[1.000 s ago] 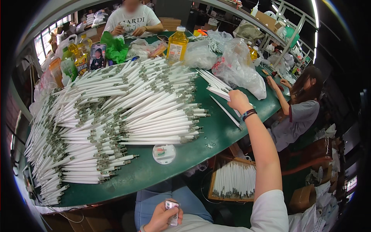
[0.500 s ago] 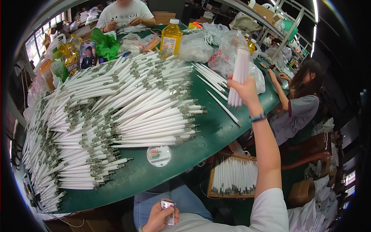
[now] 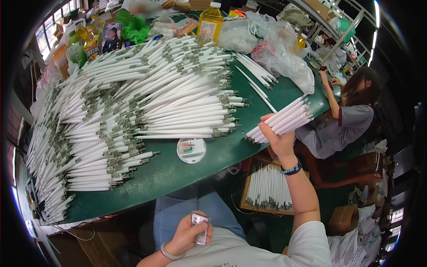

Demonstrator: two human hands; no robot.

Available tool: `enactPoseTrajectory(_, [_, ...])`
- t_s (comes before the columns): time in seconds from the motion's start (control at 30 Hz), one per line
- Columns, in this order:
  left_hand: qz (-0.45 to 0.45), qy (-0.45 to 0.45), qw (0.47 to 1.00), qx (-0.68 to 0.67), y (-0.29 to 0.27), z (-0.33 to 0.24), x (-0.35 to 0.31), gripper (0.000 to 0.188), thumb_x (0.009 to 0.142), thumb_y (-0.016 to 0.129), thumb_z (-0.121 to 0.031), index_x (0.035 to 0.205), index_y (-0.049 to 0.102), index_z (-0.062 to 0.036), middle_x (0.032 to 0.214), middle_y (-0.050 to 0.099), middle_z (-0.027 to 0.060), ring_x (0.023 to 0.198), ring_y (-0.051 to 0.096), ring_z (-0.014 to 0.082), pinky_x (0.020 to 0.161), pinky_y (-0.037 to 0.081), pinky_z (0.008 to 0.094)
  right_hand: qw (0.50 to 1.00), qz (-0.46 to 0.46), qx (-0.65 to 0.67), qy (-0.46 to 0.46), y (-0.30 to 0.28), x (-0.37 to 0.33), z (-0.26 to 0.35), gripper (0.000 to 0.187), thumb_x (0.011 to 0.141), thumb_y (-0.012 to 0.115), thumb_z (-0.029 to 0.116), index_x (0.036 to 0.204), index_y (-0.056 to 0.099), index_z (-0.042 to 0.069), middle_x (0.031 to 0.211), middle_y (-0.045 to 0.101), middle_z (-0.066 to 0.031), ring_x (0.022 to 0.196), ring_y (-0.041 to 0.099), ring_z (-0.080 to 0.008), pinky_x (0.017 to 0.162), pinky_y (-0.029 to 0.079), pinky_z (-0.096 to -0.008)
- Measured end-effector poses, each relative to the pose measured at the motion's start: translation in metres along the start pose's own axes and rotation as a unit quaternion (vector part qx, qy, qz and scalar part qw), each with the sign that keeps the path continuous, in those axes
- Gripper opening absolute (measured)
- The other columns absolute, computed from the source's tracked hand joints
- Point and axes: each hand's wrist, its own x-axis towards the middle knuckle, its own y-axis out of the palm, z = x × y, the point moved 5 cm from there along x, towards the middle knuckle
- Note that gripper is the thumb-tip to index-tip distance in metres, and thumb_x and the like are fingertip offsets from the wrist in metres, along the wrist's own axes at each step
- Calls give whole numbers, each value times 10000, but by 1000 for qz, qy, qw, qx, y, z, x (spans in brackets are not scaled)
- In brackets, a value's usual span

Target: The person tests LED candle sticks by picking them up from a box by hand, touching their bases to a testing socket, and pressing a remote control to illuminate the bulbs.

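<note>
Your right grip point(image 3: 283, 143) is holding formerly upright, white, grey-tipped rods point(image 3: 288, 116) slanted toward two o'clock; at six o'clock, your left grip point(image 3: 187, 231) is clasping a small device point(image 3: 199, 218).

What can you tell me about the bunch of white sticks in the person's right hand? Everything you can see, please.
The bunch of white sticks is made of slim, straight rods, smooth and plastic-looking, with greyish, metal-looking tips at the upper right. They lie side by side, slanting up to the right. The right hand grips them toward the lower left. In this view they cross the near edge of the green table; whether they touch it is unclear.
</note>
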Motion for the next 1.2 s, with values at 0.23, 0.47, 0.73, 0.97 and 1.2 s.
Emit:
enactPoseTrajectory(0.23, [2, 1, 1000, 20, 2, 0, -5, 98, 803, 467, -56, 890, 431, -30, 694, 536, 124, 552, 536, 166, 496, 443, 271, 995, 48, 87, 17, 40, -7, 63, 147, 695, 639, -6, 830, 581, -10, 742, 603, -54, 634, 561, -78, 549, 451, -197])
enactPoseTrajectory(0.47, [26, -18, 998, 52, 10, 0, -10, 71, 796, 442, -52, 866, 432, -41, 686, 527, 119, 550, 532, 156, 495, 435, 265, 986, 62, -17, -154, 96, -2, 78, 194, 621, 704, 47, 758, 571, 16, 647, 570, -99, 534, 561, -170, 494, 427, -244])
enactPoseTrajectory(0.73, [23, -18, 999, 37, 3, -4, -19, 55, 804, 431, -52, 858, 432, -44, 681, 524, 117, 544, 533, 161, 500, 437, 264, 987, 73, -37, -140, 122, 2, 91, 100, 670, 668, 21, 740, 599, 1, 623, 584, -43, 532, 540, -79, 485, 412, -204])
enactPoseTrajectory(0.97, [36, -36, 999, -12, 3, -3, -22, 46, 825, 437, -70, 861, 423, -45, 671, 529, 133, 542, 543, 171, 489, 451, 275, 985, 72, -62, -145, 123, 1, 98, 133, 658, 691, 53, 735, 593, 6, 614, 577, -56, 527, 542, -85, 483, 418, -215])
enactPoseTrajectory(1.2, [49, -53, 997, -42, 1, 2, -20, 143, 869, 309, -146, 861, 414, -50, 658, 514, 166, 539, 540, 214, 483, 462, 317, 985, 78, -63, -141, 125, 2, 100, 130, 659, 690, 51, 724, 588, 7, 606, 570, -51, 521, 538, -83, 479, 416, -214])
